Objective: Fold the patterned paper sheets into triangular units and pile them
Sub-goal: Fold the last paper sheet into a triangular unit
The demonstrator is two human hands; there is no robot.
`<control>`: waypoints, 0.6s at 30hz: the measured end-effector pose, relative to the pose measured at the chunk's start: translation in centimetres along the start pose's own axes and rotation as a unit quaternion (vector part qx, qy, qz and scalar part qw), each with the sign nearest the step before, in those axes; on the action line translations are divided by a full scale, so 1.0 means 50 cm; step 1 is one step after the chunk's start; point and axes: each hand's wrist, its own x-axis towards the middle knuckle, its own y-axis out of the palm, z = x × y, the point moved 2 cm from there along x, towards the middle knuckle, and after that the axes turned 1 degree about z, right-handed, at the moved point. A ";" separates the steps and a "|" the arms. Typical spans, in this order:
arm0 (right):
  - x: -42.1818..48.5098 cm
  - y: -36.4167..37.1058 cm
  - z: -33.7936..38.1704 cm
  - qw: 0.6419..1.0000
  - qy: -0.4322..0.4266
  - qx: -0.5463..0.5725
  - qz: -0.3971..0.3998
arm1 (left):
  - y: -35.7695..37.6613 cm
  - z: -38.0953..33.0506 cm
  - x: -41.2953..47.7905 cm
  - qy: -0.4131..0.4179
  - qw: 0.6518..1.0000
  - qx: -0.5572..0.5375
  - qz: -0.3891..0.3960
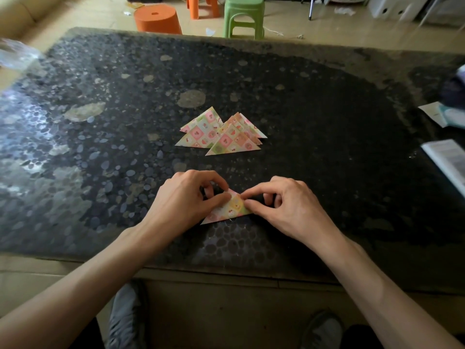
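A patterned paper sheet [227,209], folded into a triangle with pink, green and yellow squares, lies on the dark speckled table [327,137] near its front edge. My left hand [186,197] pinches its upper left part with thumb and curled fingers. My right hand [284,205] pinches its right side with thumb and forefinger. Both hands cover part of the sheet. Farther back at the table's middle sits a loose pile of folded triangular units [221,133], several of them overlapping.
Books or booklets [446,159] and papers [435,113] lie at the table's right edge. A crumpled clear plastic bag [15,55] sits at the far left. Beyond the table stand an orange stool [157,18] and a green stool [244,15]. My shoes show below.
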 end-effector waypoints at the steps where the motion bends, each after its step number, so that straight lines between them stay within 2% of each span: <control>1: 0.000 0.000 0.000 1.000 -0.001 -0.001 -0.001 | 0.000 -0.001 0.000 0.003 1.000 0.000 0.001; 12: -0.001 0.000 0.004 1.000 0.002 0.003 -0.007 | -0.003 -0.008 -0.010 0.025 1.000 0.015 -0.008; 18: -0.008 0.002 0.017 1.000 0.024 -0.013 -0.007 | -0.001 -0.017 -0.013 0.058 0.998 0.011 0.015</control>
